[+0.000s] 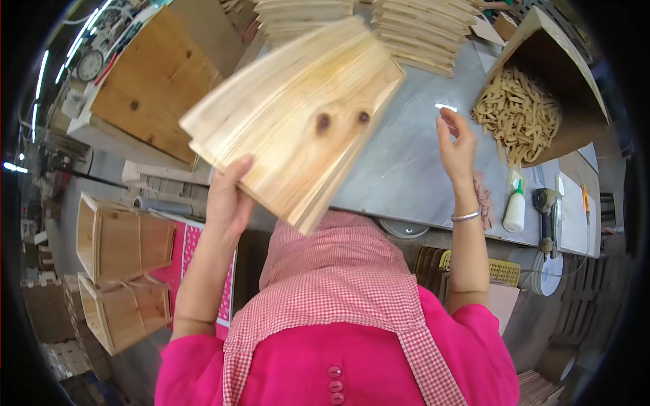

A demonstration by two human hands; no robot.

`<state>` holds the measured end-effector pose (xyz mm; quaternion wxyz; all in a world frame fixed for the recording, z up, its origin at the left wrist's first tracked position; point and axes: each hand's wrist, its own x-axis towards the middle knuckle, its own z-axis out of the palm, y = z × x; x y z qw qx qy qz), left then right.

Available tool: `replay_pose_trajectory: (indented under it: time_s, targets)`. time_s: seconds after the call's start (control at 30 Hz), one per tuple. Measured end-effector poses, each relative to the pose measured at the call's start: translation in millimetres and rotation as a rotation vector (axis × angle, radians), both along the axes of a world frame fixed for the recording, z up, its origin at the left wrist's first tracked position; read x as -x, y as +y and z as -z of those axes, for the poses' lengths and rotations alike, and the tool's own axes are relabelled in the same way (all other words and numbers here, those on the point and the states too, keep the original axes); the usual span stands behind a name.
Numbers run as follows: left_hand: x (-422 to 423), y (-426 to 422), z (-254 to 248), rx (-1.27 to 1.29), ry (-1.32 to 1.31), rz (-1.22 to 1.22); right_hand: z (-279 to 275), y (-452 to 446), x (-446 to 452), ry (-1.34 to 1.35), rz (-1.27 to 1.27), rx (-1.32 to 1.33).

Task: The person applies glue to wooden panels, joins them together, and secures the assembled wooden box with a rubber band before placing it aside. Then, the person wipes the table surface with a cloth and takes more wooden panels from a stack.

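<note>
My left hand [230,196] grips the lower left corner of a light wooden panel piece [305,122], which has two dark knots and is held up tilted over the table. Its edges look doubled, with more board layers along the left and lower right sides. Off to the right, my right hand [457,145] is raised over the grey tabletop [406,135] with its fingers curved and apart, touching nothing. A bracelet [466,216] is on that wrist.
Stacked wooden pieces [420,30] stand at the back. On the right are a box of wooden strips [518,111], a white glue bottle [515,208] and a black tool [545,210]. Wooden boxes [132,243] stand at the left, below a large wooden board [156,88].
</note>
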<state>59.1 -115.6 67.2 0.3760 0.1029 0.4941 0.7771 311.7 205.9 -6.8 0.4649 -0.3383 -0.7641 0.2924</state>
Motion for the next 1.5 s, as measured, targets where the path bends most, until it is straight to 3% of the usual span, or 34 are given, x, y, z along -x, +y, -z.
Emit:
replay_pose_trajectory:
  time_s: [0.03, 0.07, 0.17, 0.37, 0.5, 0.57, 0.7, 0.8, 0.87, 0.93, 1.03, 1.17, 1.23, 1.5]
  targets:
    - [5, -2, 9, -0.004, -0.234, -0.052, 3, 6, -3, 0.002, 0.017, 0.029]
    - [1, -5, 23, -0.018, -0.278, -0.054, 8, 9, -7, 0.024, 0.036, 0.007]
    - [-4, 0, 73, -0.049, -0.356, -0.011, 21, 15, -18, -0.032, 0.104, 0.025]
    - [-4, 37, 80, 0.067, -0.456, 0.038, 24, 24, -19, -0.096, 0.097, 0.055]
    - [24, 41, 55, 0.227, -0.268, 0.337, 33, 52, 4, -0.181, 0.059, -0.092]
    - [44, 19, 43, 0.876, 0.35, 0.677, 32, 72, 21, -0.242, 0.049, -0.167]
    - [32, -7, 50, 0.781, 0.367, 0.57, 29, 100, 68, -0.447, 0.072, -0.233]
    - [-6, 3, 66, 0.688, 0.168, 0.535, 45, 111, 103, -0.564, 0.092, -0.224]
    - [-21, 7, 77, 0.655, 0.17, 0.368, 41, 106, 118, -0.599, 0.098, -0.233]
    - [-31, 6, 72, 0.637, 0.122, 0.346, 21, 88, 130, -0.646, -0.076, -0.007]
    - [-48, 1, 79, 0.616, -0.007, 0.336, 27, 70, 147, -0.414, 0.02, -0.199]
    - [-60, 3, 81, 0.608, -0.125, 0.337, 32, 92, 142, -0.535, 0.204, -0.233]
    - [-64, 5, 80, 0.616, -0.116, 0.323, 41, 103, 138, -0.704, 0.232, -0.022]
    - [-58, -24, 91, 0.591, -0.119, 0.178, 36, 71, 112, -0.704, 0.189, -0.034]
